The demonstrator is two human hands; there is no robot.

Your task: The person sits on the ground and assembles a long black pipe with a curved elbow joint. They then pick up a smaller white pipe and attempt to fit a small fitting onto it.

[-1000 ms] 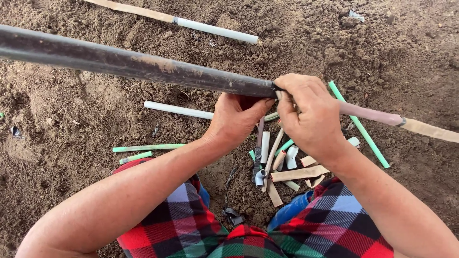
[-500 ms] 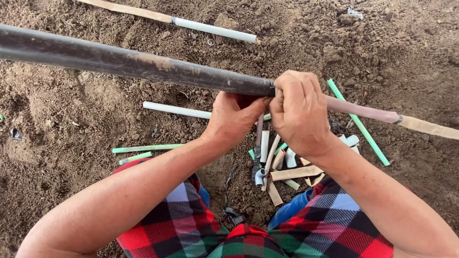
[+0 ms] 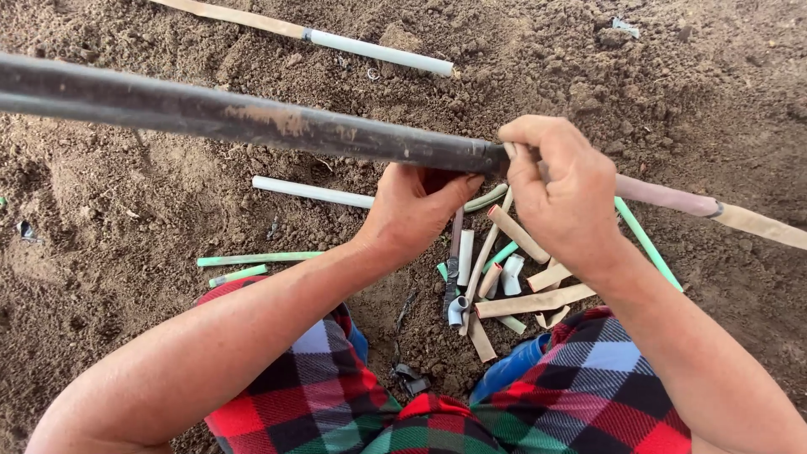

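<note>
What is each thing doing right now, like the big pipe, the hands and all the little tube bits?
Black pipe: lifted off the soil, gripped at its end.
Left hand: closed around the pipe end from below.
Right hand: fingers pinching at the joint with the tan tube.
Tan tube: lined up with the pipe end, flattened farther out.
Short tube pieces: lying loose on the soil.
White tube: lying on the soil, untouched.

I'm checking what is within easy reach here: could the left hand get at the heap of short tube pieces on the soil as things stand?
Probably yes. The left hand grips the dark pipe from beneath, right above the heap of tube pieces. Nothing lies between them, but it would have to let go of the pipe first.
</note>
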